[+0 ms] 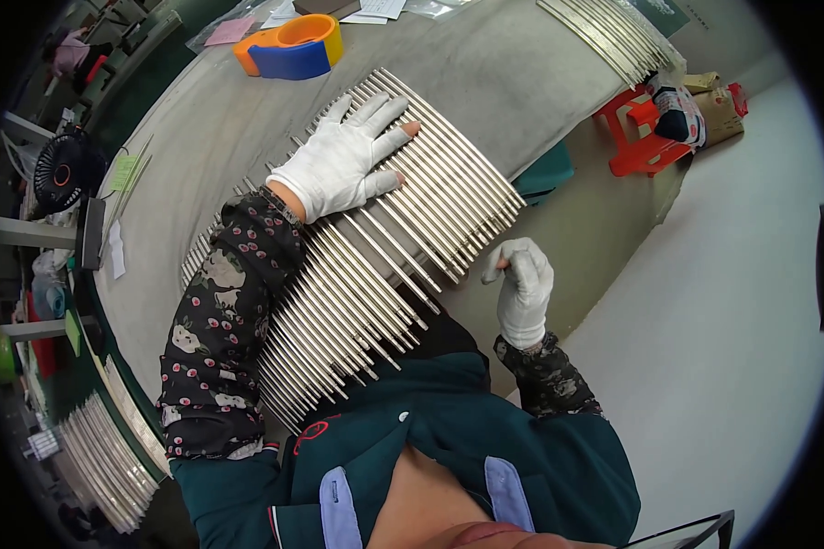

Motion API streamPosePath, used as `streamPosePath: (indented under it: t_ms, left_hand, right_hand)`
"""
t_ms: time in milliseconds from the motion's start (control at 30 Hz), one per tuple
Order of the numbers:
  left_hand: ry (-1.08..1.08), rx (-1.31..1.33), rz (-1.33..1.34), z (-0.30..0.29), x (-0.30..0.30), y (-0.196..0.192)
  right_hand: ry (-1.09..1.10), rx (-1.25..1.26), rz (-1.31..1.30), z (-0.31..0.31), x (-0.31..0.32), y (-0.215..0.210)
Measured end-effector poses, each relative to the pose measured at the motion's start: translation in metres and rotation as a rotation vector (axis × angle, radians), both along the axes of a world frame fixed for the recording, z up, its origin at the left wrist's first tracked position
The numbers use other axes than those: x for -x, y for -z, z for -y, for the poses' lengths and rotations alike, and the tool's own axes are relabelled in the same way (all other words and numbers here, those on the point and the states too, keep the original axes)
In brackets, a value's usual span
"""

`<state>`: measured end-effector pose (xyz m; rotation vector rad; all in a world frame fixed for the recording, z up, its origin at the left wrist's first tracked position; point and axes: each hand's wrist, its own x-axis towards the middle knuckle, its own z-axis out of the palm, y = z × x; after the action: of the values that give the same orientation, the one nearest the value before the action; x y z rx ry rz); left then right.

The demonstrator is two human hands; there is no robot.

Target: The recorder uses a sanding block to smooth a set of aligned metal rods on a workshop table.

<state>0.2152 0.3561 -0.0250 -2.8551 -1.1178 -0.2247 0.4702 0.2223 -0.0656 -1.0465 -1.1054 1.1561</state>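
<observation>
metal rods point(343, 288) lie under the open, outspread left hand point(339, 163), the right hand point(525, 282) curled closed near their ends.

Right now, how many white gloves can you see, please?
2. One is on the left hand, spread over the metal rods; the other is on the right hand, curled near their ends. Any on the distant person would be too small to see.

2 hands point(343, 160) point(524, 285); 1 tape disp. point(291, 59)
</observation>
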Motion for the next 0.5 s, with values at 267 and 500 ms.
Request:
streamPosePath:
  t_ms: [267, 500]
  left_hand:
    - [-0.017, -0.032, -0.004, -0.015, -0.015, 0.006]
    - [-0.032, 0.008, -0.017, -0.021, -0.024, 0.001]
  right_hand:
    - [-0.049, 0.086, -0.075, 0.006, 0.004, -0.008]
    - [-0.236, 0.052, -0.05, 0.012, 0.004, -0.013]
